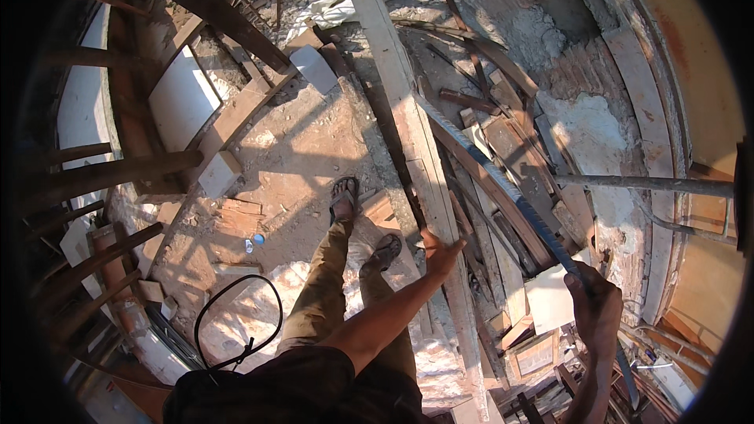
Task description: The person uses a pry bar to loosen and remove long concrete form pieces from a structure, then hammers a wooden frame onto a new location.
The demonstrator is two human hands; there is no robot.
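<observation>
A long pale wooden plank (430,188) runs from the top of the view down past my right side. My left hand (441,255) grips this plank near its middle, fingers over its edge and thumb stretched to the right. In my right hand (597,310) is a long, dark, ribbed steel bar (514,196), with the fingers wrapped round it. The bar slants up and left, and its far end meets the plank. Its near end sticks out below my right hand.
Broken boards (510,141) and scraps lie heaped right of the plank. Several dark beams (118,173) jut in from the left. A white block (220,174) and a black cable loop (239,279) lie left of my sandalled feet (344,198). A rough wall (597,126) stands at right.
</observation>
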